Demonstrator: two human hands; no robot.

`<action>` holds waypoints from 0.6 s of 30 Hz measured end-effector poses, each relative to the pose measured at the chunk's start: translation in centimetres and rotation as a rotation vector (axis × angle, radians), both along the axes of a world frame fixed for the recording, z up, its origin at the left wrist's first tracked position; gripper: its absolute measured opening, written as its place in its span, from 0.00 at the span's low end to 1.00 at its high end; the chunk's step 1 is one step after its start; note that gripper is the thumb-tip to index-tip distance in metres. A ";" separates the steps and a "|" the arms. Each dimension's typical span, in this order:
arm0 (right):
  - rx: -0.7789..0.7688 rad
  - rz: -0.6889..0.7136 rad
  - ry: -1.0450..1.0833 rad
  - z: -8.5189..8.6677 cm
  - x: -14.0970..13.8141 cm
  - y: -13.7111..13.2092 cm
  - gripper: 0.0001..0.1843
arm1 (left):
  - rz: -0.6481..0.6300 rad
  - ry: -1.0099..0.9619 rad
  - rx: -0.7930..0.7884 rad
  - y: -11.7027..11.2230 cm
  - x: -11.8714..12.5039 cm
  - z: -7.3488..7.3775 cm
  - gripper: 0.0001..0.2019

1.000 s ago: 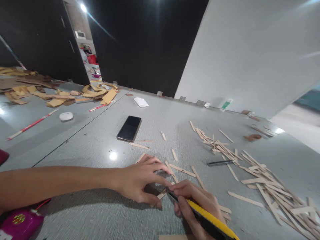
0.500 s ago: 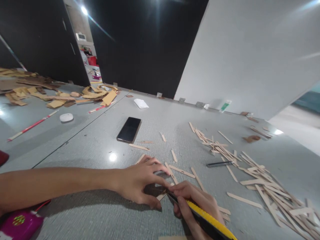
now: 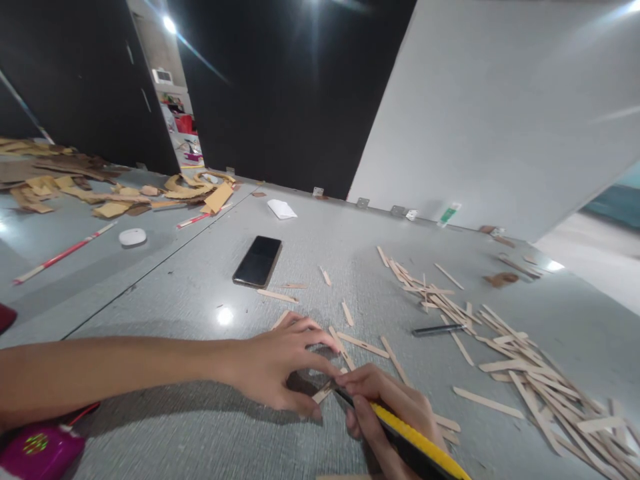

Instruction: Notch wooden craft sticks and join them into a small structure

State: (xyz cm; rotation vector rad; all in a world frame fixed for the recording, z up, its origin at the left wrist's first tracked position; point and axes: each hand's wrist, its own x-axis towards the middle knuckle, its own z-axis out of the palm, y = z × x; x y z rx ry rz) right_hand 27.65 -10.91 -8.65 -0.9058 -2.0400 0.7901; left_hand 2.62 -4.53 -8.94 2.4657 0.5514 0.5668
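Leaning over the grey table, my left hand (image 3: 273, 360) has its fingers arched. Its thumb and forefinger hold down a short wooden craft stick (image 3: 323, 393) on the tabletop, one at each end. The stick has a slot or dark cut in it. My right hand (image 3: 400, 397) grips a yellow-and-black utility knife (image 3: 423, 443), its tip at the stick beside my left forefinger. The blade's edge is too small to make out. Just beyond my fingers lie more craft sticks, among them a slotted stick (image 3: 364, 345).
A phone (image 3: 258, 261) lies ahead, a folded white paper (image 3: 282, 209) behind it. To the right spreads a pile of craft sticks (image 3: 545, 380) with a dark pen-like tool (image 3: 438, 329). A purple device (image 3: 43, 450) sits near my left forearm; cardboard scraps (image 3: 115, 193) lie far left.
The knife tip and my right hand have shifted very slightly along the stick. My left hand stays in place, and the things on the table have not moved.
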 end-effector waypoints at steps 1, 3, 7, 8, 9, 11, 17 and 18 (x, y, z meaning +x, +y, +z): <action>-0.009 -0.005 0.000 0.1 0.0 0.0 0.12 | 0.000 -0.004 0.003 0.0 0.0 0.0 0.25; -0.043 -0.025 -0.001 0.3 -0.2 0.1 0.11 | -0.001 -0.004 0.012 0.0 0.0 0.0 0.25; -0.082 -0.062 -0.022 1.0 -0.5 0.1 0.13 | 0.001 0.062 0.061 -0.1 0.1 0.0 0.25; -0.079 -0.060 -0.034 1.2 -0.6 0.1 0.14 | -0.003 0.085 0.075 -0.1 0.1 0.1 0.26; -0.078 -0.057 -0.043 1.4 -0.6 0.1 0.15 | -0.008 0.104 0.085 -0.2 0.1 0.1 0.27; -0.095 -0.042 -0.046 1.5 -0.6 0.0 0.15 | -0.016 0.122 0.088 -0.3 0.1 0.1 0.30; -0.139 0.036 -0.023 1.2 -0.4 -0.1 0.15 | -0.049 0.117 0.092 -0.1 0.0 -0.1 0.31; -0.138 0.038 -0.028 1.2 -0.4 -0.1 0.15 | -0.061 0.122 0.089 -0.1 -0.1 0.0 0.30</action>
